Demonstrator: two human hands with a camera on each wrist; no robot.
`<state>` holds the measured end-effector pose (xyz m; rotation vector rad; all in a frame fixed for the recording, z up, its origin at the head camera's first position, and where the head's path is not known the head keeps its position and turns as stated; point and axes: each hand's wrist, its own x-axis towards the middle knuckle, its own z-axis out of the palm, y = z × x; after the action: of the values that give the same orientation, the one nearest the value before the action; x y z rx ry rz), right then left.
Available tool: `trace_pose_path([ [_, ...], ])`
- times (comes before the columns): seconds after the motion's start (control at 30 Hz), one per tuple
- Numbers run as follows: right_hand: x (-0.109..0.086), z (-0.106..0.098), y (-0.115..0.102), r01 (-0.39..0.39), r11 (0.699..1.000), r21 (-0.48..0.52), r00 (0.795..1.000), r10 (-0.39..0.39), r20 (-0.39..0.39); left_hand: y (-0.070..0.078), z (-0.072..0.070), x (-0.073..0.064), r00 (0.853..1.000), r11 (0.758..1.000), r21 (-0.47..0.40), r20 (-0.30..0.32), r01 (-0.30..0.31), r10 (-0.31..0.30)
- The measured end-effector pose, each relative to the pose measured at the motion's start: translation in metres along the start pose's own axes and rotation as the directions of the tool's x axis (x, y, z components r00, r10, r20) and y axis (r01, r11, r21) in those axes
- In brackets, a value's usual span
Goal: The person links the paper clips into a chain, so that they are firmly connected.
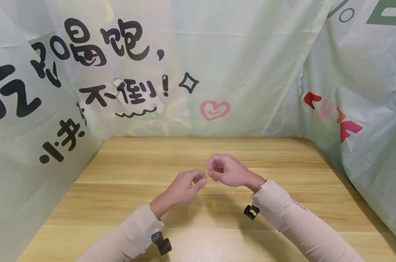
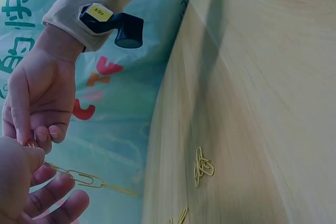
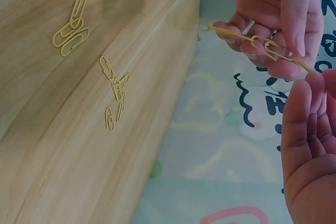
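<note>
Between thumb and fingers, my left hand (image 1: pixel 184 186) pinches a short chain of gold paper clips (image 2: pixel 86 178), whose linked clips trail across its fingers in both wrist views. Close by on the right, my right hand (image 1: pixel 228 170) has thumb and fingertips together at the end clip (image 3: pixel 301 65) of that chain. Fingers hide most of this end. On the table below the hands lies a small pile of loose gold paper clips (image 1: pixel 212 205). The right wrist view shows the loose clips in two groups, one cluster (image 3: pixel 72 34) and one scattered line (image 3: pixel 117 90).
The wooden table (image 1: pixel 119 203) extends around both hands. Printed cloth (image 1: pixel 250 65) hangs along its back and sides. A black wrist camera (image 1: pixel 162 243) sits at the left cuff and another (image 1: pixel 251 211) at the right cuff.
</note>
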<state>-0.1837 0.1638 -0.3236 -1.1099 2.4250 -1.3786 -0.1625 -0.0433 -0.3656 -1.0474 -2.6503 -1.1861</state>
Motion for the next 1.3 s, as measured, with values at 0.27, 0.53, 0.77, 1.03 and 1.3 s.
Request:
trace_pose_path([
  [0.27,0.001,0.003,-0.007,-0.025,1.0,0.007,1.0,0.025,-0.007,0.001,0.001,0.001,0.999,0.999,-0.012,0.002,-0.037,0.037],
  [0.53,0.002,0.004,-0.005,-0.035,0.999,0.011,0.998,0.035,-0.046,-0.001,0.0,0.001,0.997,0.998,-0.017,-0.026,-0.068,0.068],
  [0.77,0.0,0.004,0.002,-0.035,0.999,-0.018,0.997,0.034,-0.065,-0.002,-0.003,-0.002,0.998,0.999,0.0,-0.034,-0.046,0.046],
  [1.03,-0.003,0.005,0.011,-0.081,0.996,-0.031,0.995,0.078,-0.068,-0.005,-0.005,-0.003,0.999,0.999,0.006,-0.039,-0.032,0.032],
  [1.3,-0.006,0.01,0.027,-0.107,0.994,-0.023,0.994,0.106,-0.035,-0.007,-0.008,-0.005,0.999,0.999,0.017,-0.041,-0.036,0.036],
])
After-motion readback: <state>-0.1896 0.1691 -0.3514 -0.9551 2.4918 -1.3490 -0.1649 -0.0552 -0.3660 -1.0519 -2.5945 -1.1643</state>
